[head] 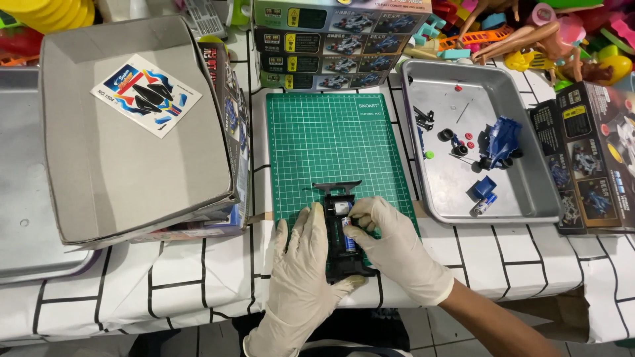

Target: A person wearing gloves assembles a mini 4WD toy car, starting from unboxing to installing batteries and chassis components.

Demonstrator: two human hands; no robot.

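A black toy car chassis (338,198) lies lengthwise on the green cutting mat (331,139), near its front edge. My left hand (301,271), in a white glove, clasps the chassis along its left side and rear end. My right hand (393,248), also gloved, pinches a small blue battery (349,239) sitting in the middle of the chassis. A small silver motor part (341,207) shows at the chassis front, just above my right fingertips.
A metal tray (522,205) at the right holds a blue car body (501,141), loose black wheels, small red parts and another battery. An open cardboard box lid (132,172) with a sticker sheet (145,94) lies at the left. Stacked kit boxes (331,46) stand behind the mat.
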